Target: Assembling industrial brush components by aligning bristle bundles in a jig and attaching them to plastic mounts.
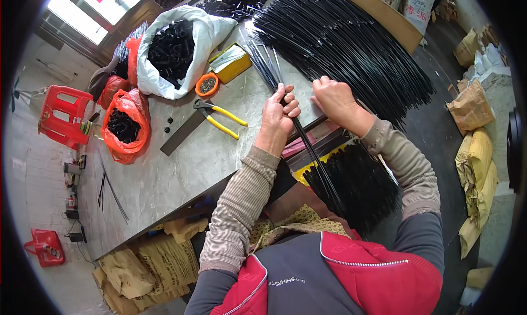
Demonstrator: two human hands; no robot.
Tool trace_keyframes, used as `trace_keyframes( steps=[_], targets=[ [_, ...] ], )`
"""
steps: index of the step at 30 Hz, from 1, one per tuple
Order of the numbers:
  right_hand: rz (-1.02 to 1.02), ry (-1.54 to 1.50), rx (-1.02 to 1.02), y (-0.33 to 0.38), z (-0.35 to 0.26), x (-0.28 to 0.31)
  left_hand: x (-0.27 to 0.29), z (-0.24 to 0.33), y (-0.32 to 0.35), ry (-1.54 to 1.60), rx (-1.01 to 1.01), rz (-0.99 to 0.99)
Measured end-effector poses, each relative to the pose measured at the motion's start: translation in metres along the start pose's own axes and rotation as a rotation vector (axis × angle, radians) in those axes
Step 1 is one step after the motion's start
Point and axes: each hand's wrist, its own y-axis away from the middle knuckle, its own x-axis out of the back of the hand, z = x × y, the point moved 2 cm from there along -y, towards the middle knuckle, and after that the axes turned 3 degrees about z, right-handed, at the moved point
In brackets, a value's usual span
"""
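Observation:
My left hand (279, 116) is wrapped round a bundle of thin black rods (313, 153). The bundle slants across the table's edge, its far ends silvery and its near ends hanging over a dense stack of black rods (357, 183) below. Just to the right, my right hand (335, 99) is closed with the knuckles up; whatever its fingers hold is hidden. It is beside a large heap of long black rods (351, 46) on the table. Left of my left hand lie yellow-handled end-cutting nippers (224, 121), their jaws over a flat dark bar (184, 135).
On the grey table (170, 183) stand a white sack (145, 68) of black parts, a red plastic bag (145, 139), an orange dish (200, 91) of small metal pieces and a yellow box (233, 69). A red stool (57, 112) is at far left; paper sacks (476, 166) line the right.

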Motion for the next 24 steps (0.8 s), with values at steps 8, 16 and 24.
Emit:
trace_keyframes(
  steps=[8,16,24],
  targets=[
    [-0.057,-0.216,-0.048,-0.007,0.011,0.004,0.001,-0.005,0.003,-0.066,-0.047,0.007],
    [-0.105,-0.199,-0.146,-0.016,0.023,-0.001,0.002,-0.008,0.001,-0.118,-0.079,0.023],
    [-0.23,-0.703,-0.264,-0.021,0.024,0.015,-0.013,-0.017,0.013,-0.236,-0.171,0.05]
  ],
)
